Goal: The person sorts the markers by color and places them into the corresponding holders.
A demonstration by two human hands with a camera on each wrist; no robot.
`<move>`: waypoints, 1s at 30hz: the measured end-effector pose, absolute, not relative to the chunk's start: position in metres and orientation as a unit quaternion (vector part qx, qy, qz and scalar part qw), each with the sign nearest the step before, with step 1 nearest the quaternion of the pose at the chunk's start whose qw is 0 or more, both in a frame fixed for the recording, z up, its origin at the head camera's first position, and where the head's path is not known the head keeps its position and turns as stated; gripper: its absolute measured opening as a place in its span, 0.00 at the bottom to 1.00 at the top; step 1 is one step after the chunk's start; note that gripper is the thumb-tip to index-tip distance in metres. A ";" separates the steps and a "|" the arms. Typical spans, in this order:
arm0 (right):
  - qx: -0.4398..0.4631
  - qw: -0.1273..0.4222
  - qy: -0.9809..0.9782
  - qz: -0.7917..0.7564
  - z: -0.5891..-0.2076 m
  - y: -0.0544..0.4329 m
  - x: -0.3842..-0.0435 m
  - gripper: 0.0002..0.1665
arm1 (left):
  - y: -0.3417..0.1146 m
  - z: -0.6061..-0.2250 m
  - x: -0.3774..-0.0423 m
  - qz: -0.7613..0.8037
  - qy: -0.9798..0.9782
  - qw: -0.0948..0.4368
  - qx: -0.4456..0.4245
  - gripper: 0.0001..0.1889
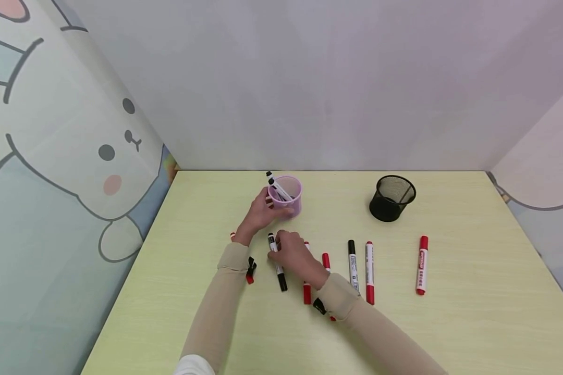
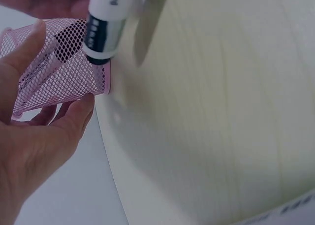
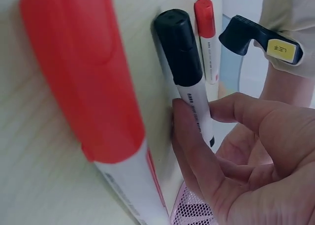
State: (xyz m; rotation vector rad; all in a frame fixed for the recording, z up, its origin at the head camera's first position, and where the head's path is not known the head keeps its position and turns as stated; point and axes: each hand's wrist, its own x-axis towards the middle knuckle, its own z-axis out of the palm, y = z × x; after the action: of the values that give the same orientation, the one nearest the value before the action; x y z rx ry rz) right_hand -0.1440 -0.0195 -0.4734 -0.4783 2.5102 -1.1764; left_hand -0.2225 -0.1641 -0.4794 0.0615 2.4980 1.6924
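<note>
In the head view, the left grip was wrapped around the side of a pink mesh pen cup, from which white markers with black ends leaned out. Nearer the wearer, the right grip pinched a black-capped marker over the counter; whether it touched the surface could not be told. Right of that grip lay several red-capped markers and another black-capped one, with a lone red marker well apart; a black mesh pen cup stood farther off, beyond them. In the left wrist view, thumb and fingers curved round the cup, a marker showing through its mesh, and a dark-ended marker hung just beside it, close to the camera. In the right wrist view, thumb and fingers clasped the white barrel below its black cap; a large red-capped marker lay beside this grip, toward the camera.
</note>
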 end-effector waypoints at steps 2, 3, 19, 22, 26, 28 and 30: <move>-0.164 0.167 0.877 -0.419 -0.472 -0.017 -0.144 0.11 | -0.164 -0.479 -0.223 0.561 0.825 0.063 0.018 0.44; -0.161 0.171 0.875 -0.423 -0.471 -0.016 -0.145 0.11 | -0.164 -0.480 -0.223 0.561 0.825 0.063 0.017 0.44; -0.096 0.226 0.815 -0.524 -0.471 0.005 -0.146 0.20 | -0.163 -0.478 -0.223 0.565 0.823 0.063 0.024 0.44; -0.084 0.238 0.803 -0.540 -0.468 0.009 -0.145 0.20 | -0.163 -0.473 -0.221 0.565 0.822 0.069 0.023 0.44; -0.078 0.250 0.792 -0.551 -0.463 0.015 -0.144 0.21 | -0.163 -0.474 -0.222 0.561 0.825 0.069 0.019 0.44; -0.075 0.254 0.792 -0.551 -0.461 0.018 -0.145 0.22 | -0.163 -0.474 -0.222 0.558 0.827 0.068 0.015 0.44; -0.074 0.254 0.792 -0.551 -0.460 0.021 -0.147 0.22 | -0.164 -0.479 -0.224 0.557 0.828 0.063 0.015 0.44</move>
State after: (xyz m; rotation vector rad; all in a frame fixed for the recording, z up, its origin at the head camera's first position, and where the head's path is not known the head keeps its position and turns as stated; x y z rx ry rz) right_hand -0.1474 0.0212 -0.4597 -0.2014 2.1507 -1.4961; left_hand -0.2237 -0.1639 -0.4789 0.0445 2.5016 1.6836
